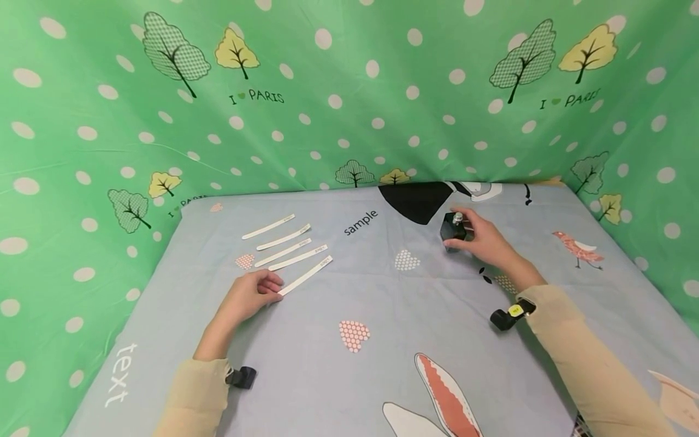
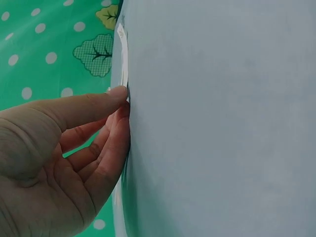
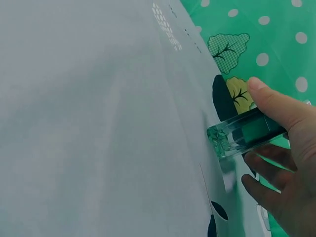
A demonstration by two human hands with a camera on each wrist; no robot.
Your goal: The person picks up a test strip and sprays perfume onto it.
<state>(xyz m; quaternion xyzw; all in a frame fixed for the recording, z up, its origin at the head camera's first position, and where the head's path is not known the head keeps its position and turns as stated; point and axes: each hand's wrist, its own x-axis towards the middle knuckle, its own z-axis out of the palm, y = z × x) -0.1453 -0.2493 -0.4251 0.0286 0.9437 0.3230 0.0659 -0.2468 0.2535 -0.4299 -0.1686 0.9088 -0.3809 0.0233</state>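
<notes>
My left hand (image 1: 252, 297) is at the near end of a white paper test strip (image 1: 307, 275), its thumb and fingertips pinching that end. In the left wrist view the strip (image 2: 124, 59) runs away from the thumb tip along the cloth. Several similar strips (image 1: 284, 254) lie side by side beyond it, each with small print at its far end. On the right, my right hand (image 1: 488, 241) holds a dark glass perfume bottle (image 1: 451, 230) with a silver spray neck, thumb and fingers on either side. The right wrist view shows the bottle's thick clear base (image 3: 217, 140) down at the cloth.
A grey-blue printed cloth (image 1: 371, 291) covers the table, with hearts, a bird and lettering on it. Behind and at both sides hangs a green dotted curtain (image 1: 306, 139). A black wrist camera (image 1: 505, 318) sits on the right wrist, another (image 1: 244, 377) on the left.
</notes>
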